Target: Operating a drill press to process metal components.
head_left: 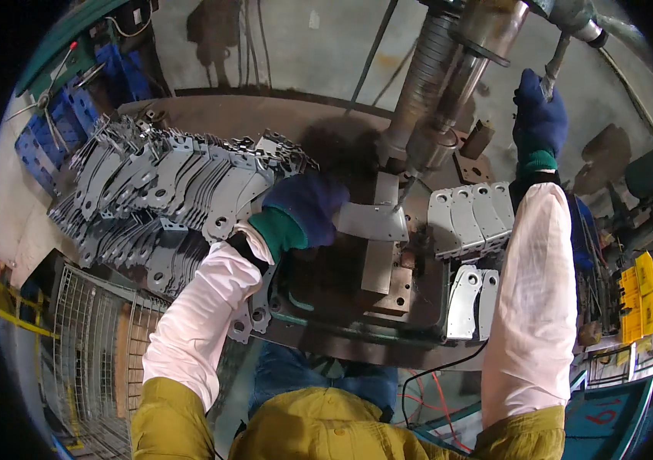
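My left hand [309, 207], in a blue and green glove, grips one end of a curved grey metal plate [373, 221]. The plate's other end lies on a steel block fixture [378, 264], right under the bit of a drill press [435, 142]. Whether the bit touches the metal I cannot tell. Up at the right, my right hand [539, 115], gloved the same way, is wrapped round the feed lever [558, 61] of the press.
Rows of stacked metal plates [180, 180] cover the table's left side. More plates [470, 218] stand in rows right of the fixture, with a few plates [464, 303] nearer me. A wire cage [88, 337] is at lower left, a yellow bin [639, 299] far right. A black cable [449, 366] hangs below the table edge.
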